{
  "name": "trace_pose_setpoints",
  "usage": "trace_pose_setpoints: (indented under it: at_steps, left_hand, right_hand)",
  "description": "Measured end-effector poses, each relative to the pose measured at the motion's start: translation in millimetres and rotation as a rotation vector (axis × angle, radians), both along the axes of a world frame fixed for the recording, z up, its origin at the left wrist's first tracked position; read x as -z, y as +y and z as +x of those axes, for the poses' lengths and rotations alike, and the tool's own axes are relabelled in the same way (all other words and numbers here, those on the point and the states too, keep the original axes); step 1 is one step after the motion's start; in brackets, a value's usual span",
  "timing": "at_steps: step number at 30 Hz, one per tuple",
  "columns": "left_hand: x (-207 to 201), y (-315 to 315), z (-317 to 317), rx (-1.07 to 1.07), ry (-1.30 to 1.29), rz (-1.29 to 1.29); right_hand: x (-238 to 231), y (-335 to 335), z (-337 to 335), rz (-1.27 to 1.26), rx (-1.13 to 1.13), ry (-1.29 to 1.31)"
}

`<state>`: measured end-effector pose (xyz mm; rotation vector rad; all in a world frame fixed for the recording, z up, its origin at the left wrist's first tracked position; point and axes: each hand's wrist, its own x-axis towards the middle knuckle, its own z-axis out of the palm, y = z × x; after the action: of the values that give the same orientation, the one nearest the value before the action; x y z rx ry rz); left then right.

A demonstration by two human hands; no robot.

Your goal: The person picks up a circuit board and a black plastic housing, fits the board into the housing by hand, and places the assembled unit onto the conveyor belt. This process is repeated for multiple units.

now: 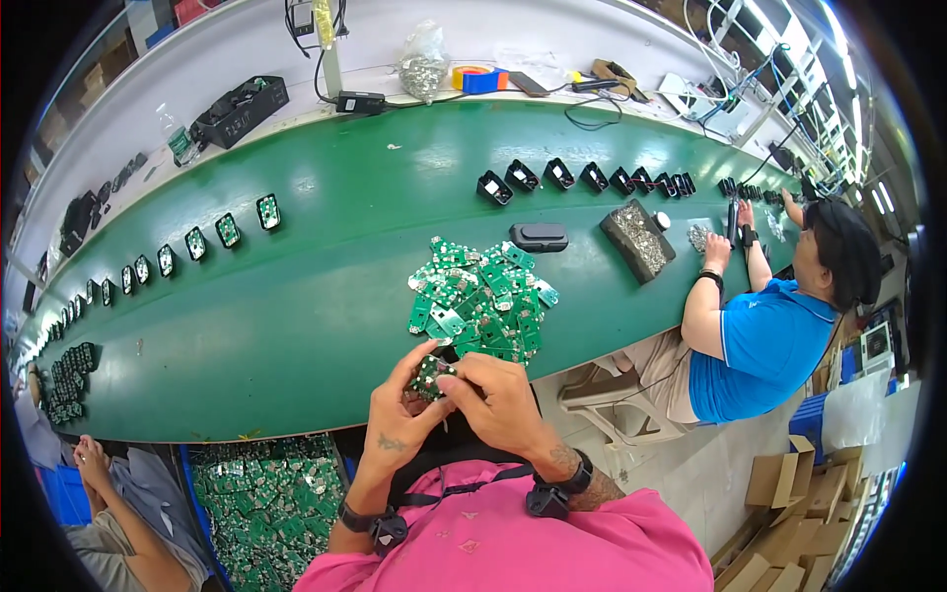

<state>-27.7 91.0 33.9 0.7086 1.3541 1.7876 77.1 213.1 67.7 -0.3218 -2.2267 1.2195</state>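
Observation:
Close to my body, at the bench's near edge, my left hand (398, 403) grips a small green circuit board (428, 375) by its left side. On its other side my right hand (496, 397) is closed, thumb and fingers pinching at the board's right edge. The fingers cover part of the board, and whether a dark casing is around it I cannot make out. Just beyond both hands lies a loose heap of green circuit boards (483, 296). Behind that heap sits a closed dark grey case (539, 237).
A row of open black housings (559, 174) stands at the back, beside a box of small metal parts (637, 240). Housings with boards (228, 230) curve along the left. Below the bench is a crate of boards (266, 503). A co-worker in blue (764, 335) sits at right, another person's hands (91, 461) at left.

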Motion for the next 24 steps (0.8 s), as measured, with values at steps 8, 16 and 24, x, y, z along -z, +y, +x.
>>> trace_pose_setpoints:
  at_steps: [8,16,24]
  left_hand:
    - [7.4,8.3,-0.6,-0.159,0.437,-0.02]
    - [-7.3,14.2,14.3,-0.261,0.592,-0.044]
    - [-20.6,10.6,6.8,-0.052,0.253,0.029]
  right_hand:
    - [-16.1,13.4,11.2,-0.078,-0.13,-0.117]
    - [-22.5,16.7,18.8,-0.095,0.104,-0.117]
    - [-22.9,19.5,16.7,-0.122,0.089,-0.164]
